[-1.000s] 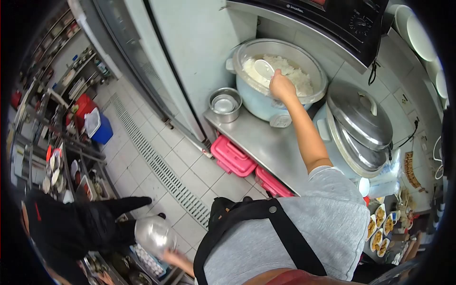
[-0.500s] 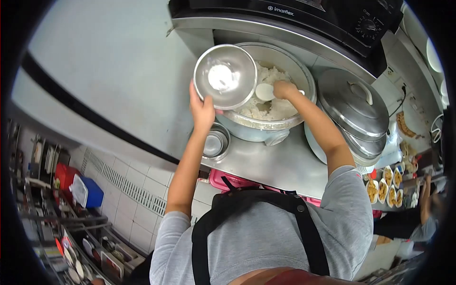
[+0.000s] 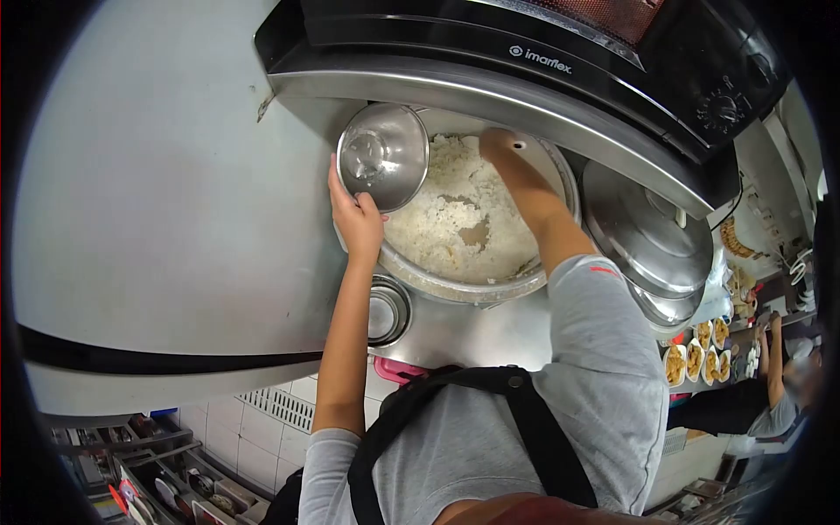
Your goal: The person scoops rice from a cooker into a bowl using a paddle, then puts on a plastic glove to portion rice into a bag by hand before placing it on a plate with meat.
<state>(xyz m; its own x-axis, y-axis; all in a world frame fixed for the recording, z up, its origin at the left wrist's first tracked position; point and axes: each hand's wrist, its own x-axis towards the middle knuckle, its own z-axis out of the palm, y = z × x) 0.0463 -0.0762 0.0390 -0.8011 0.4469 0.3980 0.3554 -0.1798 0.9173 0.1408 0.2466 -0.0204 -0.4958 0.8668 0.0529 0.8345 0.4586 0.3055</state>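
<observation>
One steel container (image 3: 389,311), set on the table (image 3: 464,331) at seven o'clock of the rice cooker (image 3: 437,282). One metal bowl (image 3: 385,162), clamped at its rim by the left hand (image 3: 359,220), held over the cooker's ten o'clock edge. One white scoop (image 3: 523,141), mostly hidden, clasped in the right hand (image 3: 496,146) at the rice's (image 3: 429,210) twelve o'clock side.

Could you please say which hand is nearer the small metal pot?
Left. The left hand holds a bowl just beyond the small metal pot; the right hand is farther off, at the far side of the rice.
</observation>
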